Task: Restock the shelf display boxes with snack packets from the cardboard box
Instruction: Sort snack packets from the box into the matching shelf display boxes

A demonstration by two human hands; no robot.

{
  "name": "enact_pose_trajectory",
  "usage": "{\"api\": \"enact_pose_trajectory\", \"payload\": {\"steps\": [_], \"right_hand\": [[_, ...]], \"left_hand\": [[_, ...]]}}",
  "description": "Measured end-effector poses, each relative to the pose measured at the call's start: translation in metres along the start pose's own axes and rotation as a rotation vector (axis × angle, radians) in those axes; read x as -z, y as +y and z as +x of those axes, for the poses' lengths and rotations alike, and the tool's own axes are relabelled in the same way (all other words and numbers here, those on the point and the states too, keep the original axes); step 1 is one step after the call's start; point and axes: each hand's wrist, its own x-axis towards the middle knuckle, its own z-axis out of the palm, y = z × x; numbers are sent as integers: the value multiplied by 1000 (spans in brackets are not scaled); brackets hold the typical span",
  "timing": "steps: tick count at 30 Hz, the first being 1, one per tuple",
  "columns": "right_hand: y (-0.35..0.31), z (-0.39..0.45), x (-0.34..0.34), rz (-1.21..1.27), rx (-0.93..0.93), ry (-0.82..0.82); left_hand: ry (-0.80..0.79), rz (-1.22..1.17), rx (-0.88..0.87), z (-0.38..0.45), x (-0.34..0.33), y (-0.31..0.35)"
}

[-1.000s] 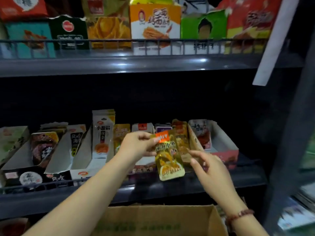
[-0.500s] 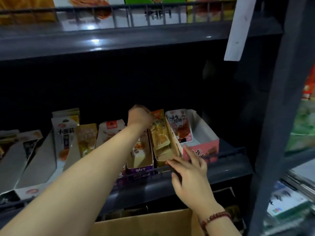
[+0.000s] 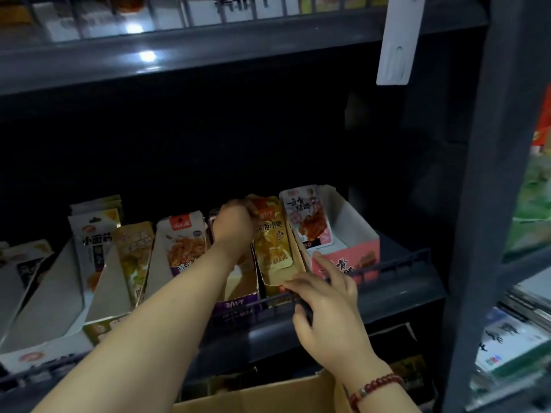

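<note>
Your left hand (image 3: 234,225) pinches the yellow packet (image 3: 272,238) into its display box (image 3: 293,274), seemingly steadied by your right hand's (image 3: 326,305) straight fingers; next, release and fetch another.

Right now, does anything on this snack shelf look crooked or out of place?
Mostly tidy. The odd spot is the brown display box the left hand is loading with a yellow packet: it leans sideways against the pink box, and the right hand touches its front.

Glossy foil snack packets (image 3: 272,239) stand in matt cardboard display boxes (image 3: 348,231) behind a metal rail (image 3: 396,265).
</note>
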Motion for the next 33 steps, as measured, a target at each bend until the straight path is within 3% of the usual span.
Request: {"api": "enact_pose_trajectory", "payload": {"steps": [7,19,27,33], "right_hand": [[0,-1,1,3,0,5],[-5,-2,9,-15,-3,-94],[-30,-13,31,0,31,-149],[-46,-65,61,-33,-22,-393]], "left_hand": [[-59,4,-25,-8,-8,-5],[37,-88,-63,-40,-6,-6],[90,-339,-137,-132,22,-4],[-39,-427,-81,-228,27,-23]]}}
